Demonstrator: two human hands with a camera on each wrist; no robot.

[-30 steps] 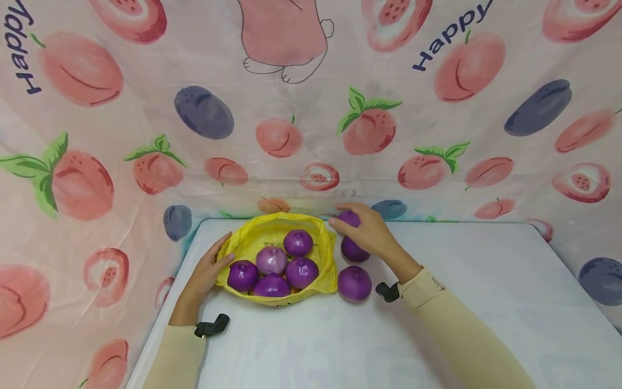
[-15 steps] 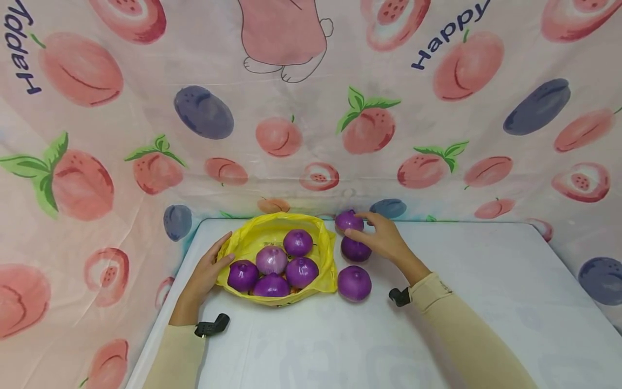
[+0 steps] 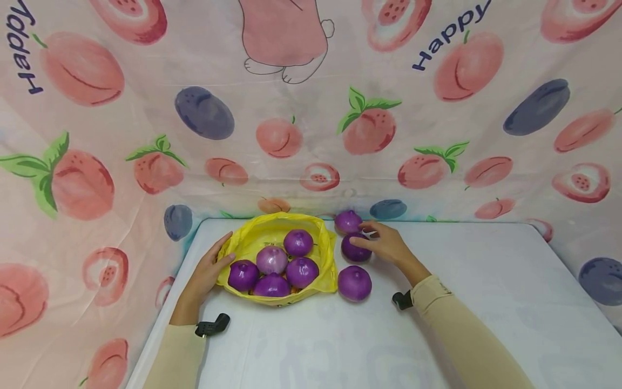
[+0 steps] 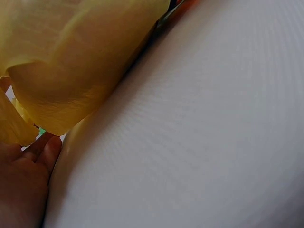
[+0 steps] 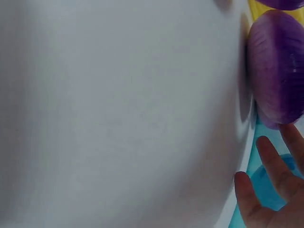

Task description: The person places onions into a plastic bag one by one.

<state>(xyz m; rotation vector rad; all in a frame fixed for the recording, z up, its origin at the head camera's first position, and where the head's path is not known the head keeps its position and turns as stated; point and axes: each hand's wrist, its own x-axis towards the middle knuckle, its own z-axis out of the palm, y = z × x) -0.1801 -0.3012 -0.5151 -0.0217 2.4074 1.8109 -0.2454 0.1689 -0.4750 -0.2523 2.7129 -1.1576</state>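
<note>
A yellow plastic bag [image 3: 331,259], mouth spread wide, lies on the table with several purple onions [image 3: 272,260] inside. At its left rim my left hand [image 3: 206,273] holds the bag, thumb over the edge; in the left wrist view the bag's side [image 4: 71,90] hides most of the fingers. Three more onions stand in a row right of the bag: a back onion [image 3: 347,222], a middle onion [image 3: 356,247] and a front onion [image 3: 354,283]. My right hand [image 3: 389,246] is at the middle onion, thumb in front of it, and its fingers [image 5: 273,164] look spread in the right wrist view.
The table [image 3: 466,281] has a white cover and reaches right and forward of the onions. Behind it hangs a pink fruit-print cloth [image 3: 311,135], close to the back onion. A black wrist camera [image 3: 212,325] sits on the left sleeve, another wrist camera [image 3: 402,300] on the right.
My right hand has let go of the back onion and moved towards me and right, to the middle onion. The left hand and the bag have stayed in place.
</note>
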